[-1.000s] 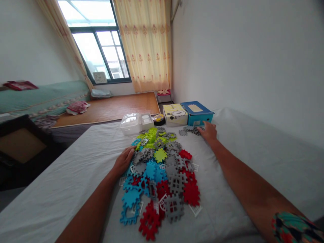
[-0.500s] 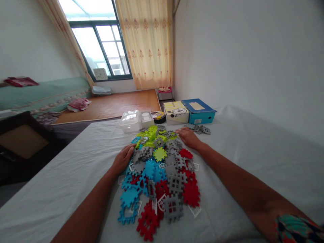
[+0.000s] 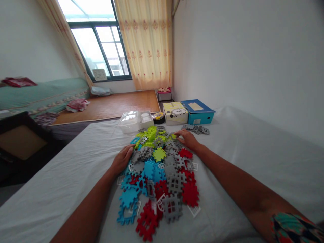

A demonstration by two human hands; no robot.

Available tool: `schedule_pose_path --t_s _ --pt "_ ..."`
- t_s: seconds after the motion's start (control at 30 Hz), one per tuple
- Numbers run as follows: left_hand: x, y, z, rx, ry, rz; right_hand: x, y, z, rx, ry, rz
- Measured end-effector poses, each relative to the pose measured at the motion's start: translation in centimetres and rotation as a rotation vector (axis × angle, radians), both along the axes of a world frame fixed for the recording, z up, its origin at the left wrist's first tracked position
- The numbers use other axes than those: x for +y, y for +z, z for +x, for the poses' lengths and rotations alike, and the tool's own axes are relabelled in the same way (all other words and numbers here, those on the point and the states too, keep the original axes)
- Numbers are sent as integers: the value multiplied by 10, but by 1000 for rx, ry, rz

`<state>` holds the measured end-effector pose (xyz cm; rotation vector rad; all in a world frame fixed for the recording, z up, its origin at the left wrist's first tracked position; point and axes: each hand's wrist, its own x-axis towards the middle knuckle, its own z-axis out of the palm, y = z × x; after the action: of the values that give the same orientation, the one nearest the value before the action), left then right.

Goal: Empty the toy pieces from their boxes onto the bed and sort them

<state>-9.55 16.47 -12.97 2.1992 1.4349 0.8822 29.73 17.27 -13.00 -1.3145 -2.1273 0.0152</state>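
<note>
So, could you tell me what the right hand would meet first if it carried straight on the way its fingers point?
Probably the lime green pieces at the pile's far end, just beyond the right hand.

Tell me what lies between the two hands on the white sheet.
In the head view, the far part of the pile of plastic pieces, grey and lime-green ones, lies between the left hand and the right hand.

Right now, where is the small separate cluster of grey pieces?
In the head view, the grey cluster lies on the white sheet, far right of the main pile, just before the blue box, beyond the right hand.
</note>
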Motion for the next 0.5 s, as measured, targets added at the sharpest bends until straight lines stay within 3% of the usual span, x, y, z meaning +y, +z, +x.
schedule_pose_path --t_s 0.2,0.37,0.5 --pt "0 0 0 -2 1 20 3 -9 12 58 -91 29" --pt "-2 2 1 1 -5 21 6 -17 -2 -28 -75 -60" --pt "-4 3 1 -6 -13 16 9 -20 -10 90 -65 -70"
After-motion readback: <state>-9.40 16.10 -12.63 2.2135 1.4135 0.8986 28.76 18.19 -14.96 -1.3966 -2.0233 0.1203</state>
